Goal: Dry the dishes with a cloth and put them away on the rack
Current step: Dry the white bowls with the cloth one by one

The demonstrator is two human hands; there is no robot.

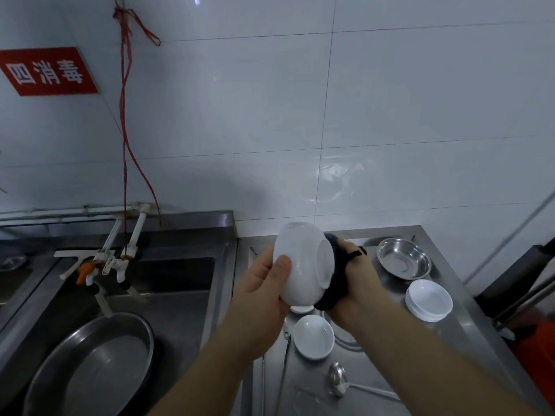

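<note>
A white bowl (303, 262) is held up over the steel counter, tilted with its base turned to the right. My left hand (267, 283) grips its rim, thumb on the outer wall. My right hand (351, 283) holds a dark cloth (336, 277) bunched against the bowl's base. Below them a small white bowl (313, 336) sits upright on the counter, with part of another white dish (301, 309) showing just above it. A stack of white bowls (429, 299) stands at the right. No rack shows in this view.
A steel bowl (404, 262) sits at the counter's back right. A metal ladle (339, 382) lies near the front edge. On the left a sink (180, 295) holds a large steel basin (93, 367) under white taps (120, 259). Dark and red objects stand beyond the counter's right edge.
</note>
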